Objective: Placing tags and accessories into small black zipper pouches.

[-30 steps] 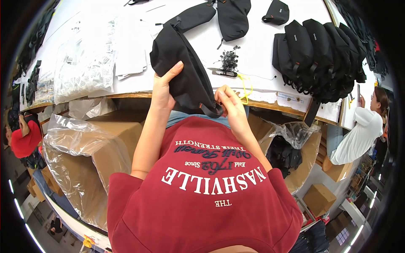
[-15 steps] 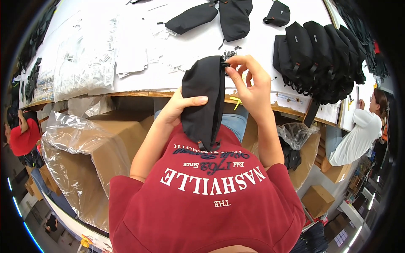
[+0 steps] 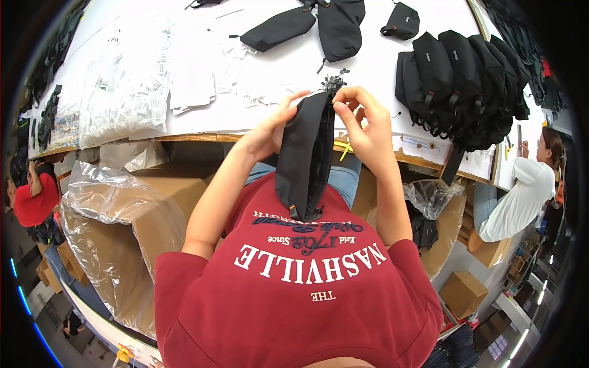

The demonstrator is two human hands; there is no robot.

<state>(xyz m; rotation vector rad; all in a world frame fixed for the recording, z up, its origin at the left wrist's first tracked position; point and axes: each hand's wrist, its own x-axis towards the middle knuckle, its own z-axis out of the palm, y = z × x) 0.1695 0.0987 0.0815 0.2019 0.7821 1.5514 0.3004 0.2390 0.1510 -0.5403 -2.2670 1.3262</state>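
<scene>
A black zippered pouch hangs between my hands in front of my shirt, its far end over the table edge. Its long zipper side faces right and gapes open. My left hand is at the pouch's upper left side, with one digit stretched toward the top and the other fingers partly hidden behind the fabric. With thumb and forefinger, my right hand pinches the zipper end at the pouch's upper right corner. Just beyond lies a small heap of black pieces, too small to name.
Several black pouches stand in a row on the white table at right; others lie farther back. A clear bag of white labels is at left. Below are plastic-lined cartons. A person in white sits at right.
My left hand has slid up the pouch, its thumb lifting off the front. The pouch has shifted slightly right and its zipper opening shows wider. My right hand stays at the corner.
</scene>
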